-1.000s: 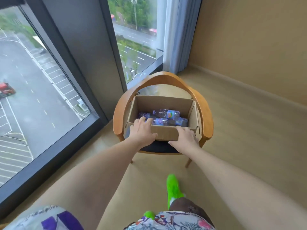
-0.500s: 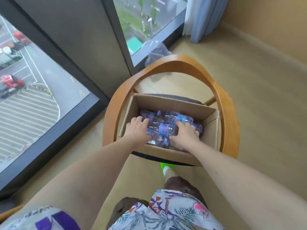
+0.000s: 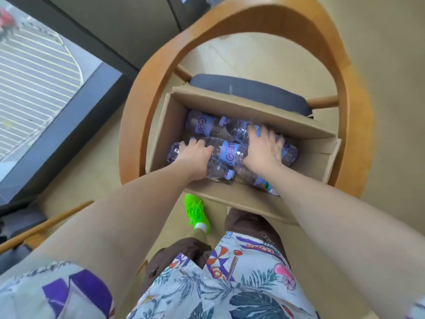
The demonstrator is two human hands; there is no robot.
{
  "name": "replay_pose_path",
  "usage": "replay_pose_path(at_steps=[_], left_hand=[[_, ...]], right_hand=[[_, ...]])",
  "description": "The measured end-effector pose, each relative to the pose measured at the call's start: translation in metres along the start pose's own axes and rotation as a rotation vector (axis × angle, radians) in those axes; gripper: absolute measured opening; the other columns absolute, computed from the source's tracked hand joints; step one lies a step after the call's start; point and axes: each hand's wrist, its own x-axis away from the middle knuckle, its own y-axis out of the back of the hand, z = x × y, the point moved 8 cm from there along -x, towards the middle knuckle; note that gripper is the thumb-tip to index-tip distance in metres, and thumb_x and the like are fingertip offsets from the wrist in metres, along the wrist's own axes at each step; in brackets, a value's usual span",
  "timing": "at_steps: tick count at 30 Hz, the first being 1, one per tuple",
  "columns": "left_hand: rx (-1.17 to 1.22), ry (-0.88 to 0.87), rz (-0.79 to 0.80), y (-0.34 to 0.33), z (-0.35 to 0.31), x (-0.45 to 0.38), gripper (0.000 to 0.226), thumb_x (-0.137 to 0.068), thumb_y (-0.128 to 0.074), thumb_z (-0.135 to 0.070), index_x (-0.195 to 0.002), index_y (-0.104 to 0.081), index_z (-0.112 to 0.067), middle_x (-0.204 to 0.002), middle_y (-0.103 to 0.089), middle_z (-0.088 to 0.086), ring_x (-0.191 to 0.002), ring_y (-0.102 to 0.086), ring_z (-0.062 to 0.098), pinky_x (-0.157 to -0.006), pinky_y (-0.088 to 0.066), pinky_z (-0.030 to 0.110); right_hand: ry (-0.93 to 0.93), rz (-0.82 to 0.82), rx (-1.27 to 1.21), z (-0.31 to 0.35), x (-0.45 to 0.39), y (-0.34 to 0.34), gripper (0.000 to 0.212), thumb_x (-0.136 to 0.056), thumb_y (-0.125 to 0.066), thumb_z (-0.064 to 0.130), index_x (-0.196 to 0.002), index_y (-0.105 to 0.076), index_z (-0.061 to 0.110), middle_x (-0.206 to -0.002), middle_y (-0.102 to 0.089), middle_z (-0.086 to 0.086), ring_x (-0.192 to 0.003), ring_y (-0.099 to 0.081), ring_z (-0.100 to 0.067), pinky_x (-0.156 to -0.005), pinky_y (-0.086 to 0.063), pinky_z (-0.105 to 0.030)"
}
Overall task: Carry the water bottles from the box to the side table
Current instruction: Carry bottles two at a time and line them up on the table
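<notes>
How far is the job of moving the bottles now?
Done: nothing visible; the side table is not in view. In hand: the left hand grips one bottle; the right hand lies spread over others. Left: all the bottles are still inside the box on the chair.

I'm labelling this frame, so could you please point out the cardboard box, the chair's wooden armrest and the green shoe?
cardboard box point(image 3: 232, 202): head view, outer face of its near wall.
wooden armrest point(image 3: 135, 111): head view, left curve of the rail.
green shoe point(image 3: 196, 210): head view, its upper.
</notes>
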Motion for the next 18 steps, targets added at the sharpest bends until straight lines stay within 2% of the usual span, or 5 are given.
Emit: replay_pose_path(at_steps=[2, 5, 8, 12, 18], left_hand=[[-0.053, -0.014, 0.038, -0.010, -0.001, -0.003, 0.059, -0.082, -0.066, -0.026, -0.136, -0.044, -0.017, -0.133, -0.043, 0.011, -0.129, -0.041, 0.035, -0.110, -0.028, 0.066], [-0.094, -0.045, 0.033, -0.017, -0.005, -0.009, 0.061, -0.080, -0.065, -0.017, -0.135, -0.040, -0.016, -0.130, -0.043, 0.010, -0.127, -0.044, 0.033, -0.111, -0.026, 0.067], [-0.082, -0.071, 0.038, -0.018, -0.004, -0.017, 0.063, -0.078, -0.067, -0.014, -0.134, -0.038, -0.016, -0.129, -0.043, 0.011, -0.123, -0.048, 0.035, -0.110, -0.030, 0.064], [-0.084, -0.087, 0.052, -0.020, -0.003, -0.022, 0.067, -0.076, -0.070, -0.015, -0.133, -0.036, -0.017, -0.127, -0.041, 0.011, -0.118, -0.051, 0.036, -0.103, -0.036, 0.061], [-0.091, -0.058, 0.080, -0.022, -0.002, -0.018, 0.071, -0.072, -0.075, -0.016, -0.131, -0.037, -0.017, -0.125, -0.041, 0.010, -0.117, -0.048, 0.033, -0.087, -0.044, 0.055]], right_hand=[[-0.008, -0.014, 0.014, 0.000, -0.005, -0.004, 0.105, -0.064, -0.083, 0.026, -0.152, -0.026, 0.022, -0.142, -0.038, -0.015, -0.131, -0.037, -0.035, -0.114, -0.023, -0.057], [-0.030, -0.081, 0.017, -0.001, -0.014, -0.003, 0.091, -0.072, -0.076, 0.016, -0.151, -0.031, 0.023, -0.135, -0.041, -0.016, -0.124, -0.042, -0.038, -0.112, -0.027, -0.057], [-0.030, -0.124, 0.033, 0.001, -0.021, -0.006, 0.074, -0.084, -0.064, 0.011, -0.150, -0.033, 0.021, -0.131, -0.042, -0.018, -0.113, -0.049, -0.042, -0.111, -0.029, -0.056], [-0.056, -0.138, 0.051, 0.005, -0.023, -0.009, 0.064, -0.087, -0.061, 0.006, -0.145, -0.037, 0.014, -0.130, -0.042, -0.020, -0.105, -0.053, -0.044, -0.105, -0.036, -0.054], [-0.040, -0.128, 0.125, -0.003, -0.018, -0.009, 0.053, -0.074, -0.078, 0.011, -0.121, -0.051, 0.008, -0.124, -0.045, -0.015, -0.104, -0.053, -0.038, -0.084, -0.043, -0.046]])
